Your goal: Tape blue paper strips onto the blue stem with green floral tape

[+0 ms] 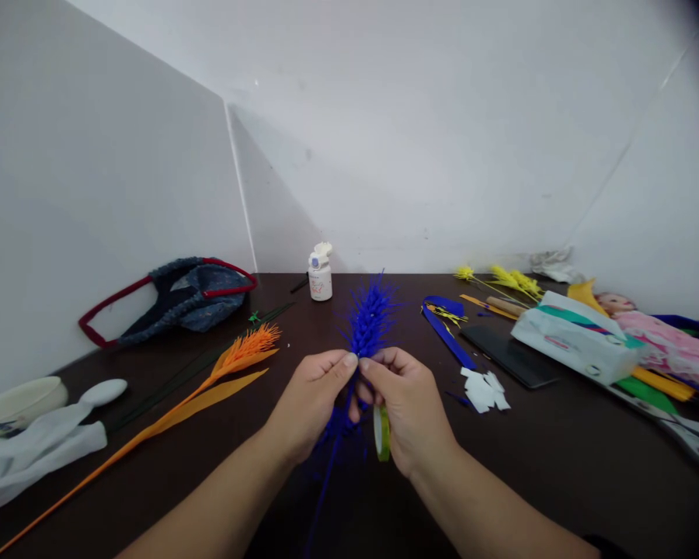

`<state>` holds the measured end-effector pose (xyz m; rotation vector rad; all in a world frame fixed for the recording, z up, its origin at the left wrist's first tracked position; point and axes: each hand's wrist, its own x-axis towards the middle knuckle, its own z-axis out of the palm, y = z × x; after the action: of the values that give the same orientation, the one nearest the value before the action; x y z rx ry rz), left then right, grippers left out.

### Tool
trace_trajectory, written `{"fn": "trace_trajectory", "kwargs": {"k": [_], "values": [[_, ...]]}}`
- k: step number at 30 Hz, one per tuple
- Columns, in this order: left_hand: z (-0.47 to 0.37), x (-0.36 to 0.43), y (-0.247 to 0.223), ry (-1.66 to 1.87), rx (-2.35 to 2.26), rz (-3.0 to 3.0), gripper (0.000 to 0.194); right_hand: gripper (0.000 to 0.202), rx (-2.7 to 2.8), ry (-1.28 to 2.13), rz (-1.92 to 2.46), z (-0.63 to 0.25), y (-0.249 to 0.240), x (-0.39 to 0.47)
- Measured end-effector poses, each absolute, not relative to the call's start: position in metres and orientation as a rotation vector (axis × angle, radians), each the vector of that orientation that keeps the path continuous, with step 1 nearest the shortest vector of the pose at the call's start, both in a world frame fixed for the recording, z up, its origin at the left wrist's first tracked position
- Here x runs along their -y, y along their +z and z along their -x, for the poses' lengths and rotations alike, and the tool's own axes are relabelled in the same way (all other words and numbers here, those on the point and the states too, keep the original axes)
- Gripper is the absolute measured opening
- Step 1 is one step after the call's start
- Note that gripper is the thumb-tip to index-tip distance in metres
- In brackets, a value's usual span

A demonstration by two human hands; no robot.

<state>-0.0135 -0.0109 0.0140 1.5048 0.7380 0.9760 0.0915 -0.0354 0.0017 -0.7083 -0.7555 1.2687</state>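
Observation:
Between both hands stands a blue artificial wheat ear (pixel 371 317) with bristly tips, its thin blue stem running down toward me. My left hand (pixel 320 392) pinches the base of the ear between thumb and fingers. From the other side my right hand (pixel 408 396) grips the same spot, thumb tip close to the left thumb. A roll of yellow-green tape (pixel 382 433) hangs below the right fingers, against that hand. More blue bristly material lies behind and under the hands, partly hidden by them.
An orange wheat stalk (pixel 248 349) lies left, near a denim bag (pixel 198 299) and white spoon (pixel 103 392). A white bottle (pixel 320 281) stands at the back. Rightward are blue strip (pixel 450 334), white paper pieces (pixel 483 390), black slab (pixel 508 355), tissue pack (pixel 576 338), scissors (pixel 690 439).

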Motion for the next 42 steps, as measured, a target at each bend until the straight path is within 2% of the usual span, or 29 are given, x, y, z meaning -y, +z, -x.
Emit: {"fn": "trace_trajectory", "kwargs": {"k": [7,13,17,21,29,34,37,40,42], "values": [[0.014,0.009,0.014,0.963,-0.708,-1.402,0.029,0.017,0.800,1.180,0.847,-0.097,0.006,0.037],[0.019,0.009,0.019,1.000,-0.776,-1.481,0.026,0.009,1.024,1.376,0.827,-0.109,0.011,0.037],[0.025,0.006,0.023,1.067,-0.801,-1.508,0.024,0.015,1.168,1.513,0.821,-0.111,0.009,0.042],[0.030,-0.001,0.019,1.190,-0.845,-1.564,0.025,0.024,1.072,1.433,0.841,-0.114,0.003,0.044],[0.027,-0.013,0.009,1.368,-0.804,-1.371,0.028,0.013,1.149,1.297,0.738,-0.081,0.003,0.066],[0.020,-0.013,0.011,1.377,-0.674,-1.099,0.028,0.011,1.523,0.923,0.829,-0.069,0.006,0.062],[0.019,-0.012,0.011,1.387,-0.620,-1.035,0.027,0.014,1.559,0.725,1.027,-0.101,0.000,0.025],[0.019,-0.009,0.012,1.411,-0.509,-0.915,0.023,0.019,1.797,0.332,1.362,-0.147,-0.020,-0.022],[0.019,-0.008,0.013,1.359,-0.451,-0.849,0.022,0.019,1.905,0.297,1.416,-0.171,-0.037,-0.044]]}}
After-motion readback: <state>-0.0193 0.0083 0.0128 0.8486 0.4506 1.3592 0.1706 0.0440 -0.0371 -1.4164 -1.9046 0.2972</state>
